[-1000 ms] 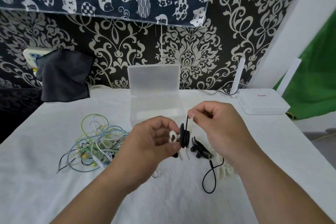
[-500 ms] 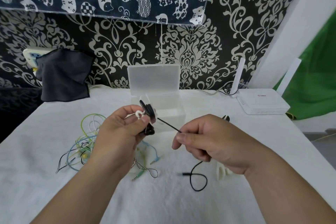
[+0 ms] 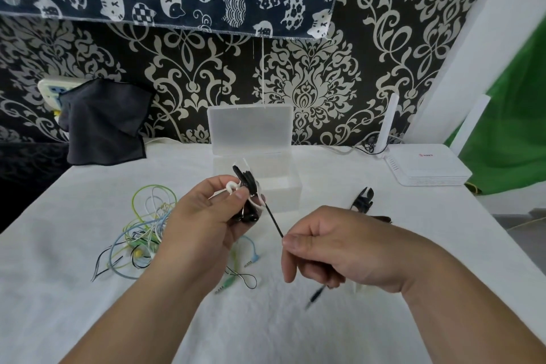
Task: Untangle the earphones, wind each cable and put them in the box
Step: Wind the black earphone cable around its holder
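My left hand [image 3: 212, 216] grips a wound black earphone bundle [image 3: 246, 183] with a white piece on it, held just in front of the clear plastic box [image 3: 280, 186]. From the bundle a black cable [image 3: 273, 221] runs taut down to my right hand [image 3: 339, 248], which pinches it. The cable's plug end [image 3: 314, 298] hangs blurred below that hand. The box's lid [image 3: 251, 130] stands open against the wall. A tangle of green, blue, white and black earphones [image 3: 141, 233] lies on the white cloth to the left.
Black earbuds [image 3: 363, 201] lie behind my right hand. Green and blue plug ends [image 3: 236, 272] rest on the cloth between my arms. A white router [image 3: 425, 165] sits at the back right, a dark cloth [image 3: 103, 124] hangs at the back left.
My left hand lifted the bundle up and left toward the box. My right hand dropped away to the right, drawing the black cable taut; its loose loop left the cloth.
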Demonstrator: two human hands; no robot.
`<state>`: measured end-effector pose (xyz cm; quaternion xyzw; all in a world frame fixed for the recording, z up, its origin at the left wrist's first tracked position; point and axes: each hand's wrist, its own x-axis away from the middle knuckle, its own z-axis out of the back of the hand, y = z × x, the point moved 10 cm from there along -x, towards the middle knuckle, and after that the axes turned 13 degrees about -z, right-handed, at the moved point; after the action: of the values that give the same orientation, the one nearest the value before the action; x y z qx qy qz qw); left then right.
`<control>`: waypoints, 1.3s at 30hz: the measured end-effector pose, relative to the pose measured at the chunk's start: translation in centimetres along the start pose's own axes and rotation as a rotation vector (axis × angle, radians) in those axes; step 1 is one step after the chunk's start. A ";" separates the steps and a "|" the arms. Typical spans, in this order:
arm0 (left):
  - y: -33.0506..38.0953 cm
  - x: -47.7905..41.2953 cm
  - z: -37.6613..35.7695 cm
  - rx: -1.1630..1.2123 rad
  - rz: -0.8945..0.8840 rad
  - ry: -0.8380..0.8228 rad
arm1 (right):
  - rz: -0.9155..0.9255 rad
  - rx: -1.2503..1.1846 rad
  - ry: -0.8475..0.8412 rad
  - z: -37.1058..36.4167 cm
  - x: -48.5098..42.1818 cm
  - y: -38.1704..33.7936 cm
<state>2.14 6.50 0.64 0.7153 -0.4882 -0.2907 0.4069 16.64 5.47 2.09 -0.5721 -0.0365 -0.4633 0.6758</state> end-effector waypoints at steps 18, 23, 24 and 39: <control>0.8 1.0 -2.4 -0.834 -0.280 -0.336 | 0.249 -0.142 0.532 5.9 3.0 -3.0; -0.4 1.7 -3.9 -0.671 -0.176 -0.520 | 0.184 -0.115 0.806 8.5 3.7 -1.8; -0.4 1.8 -4.3 -0.624 -0.163 -0.540 | 0.180 -0.107 0.830 8.6 3.6 -1.6; 0.7 1.0 -3.3 -0.075 -0.098 -0.343 | -0.046 -0.066 0.314 2.9 -1.5 1.2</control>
<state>4.89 6.42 2.91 0.6623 -0.5039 -0.4460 0.3296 18.01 8.59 1.38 -0.5136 0.0717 -0.5633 0.6433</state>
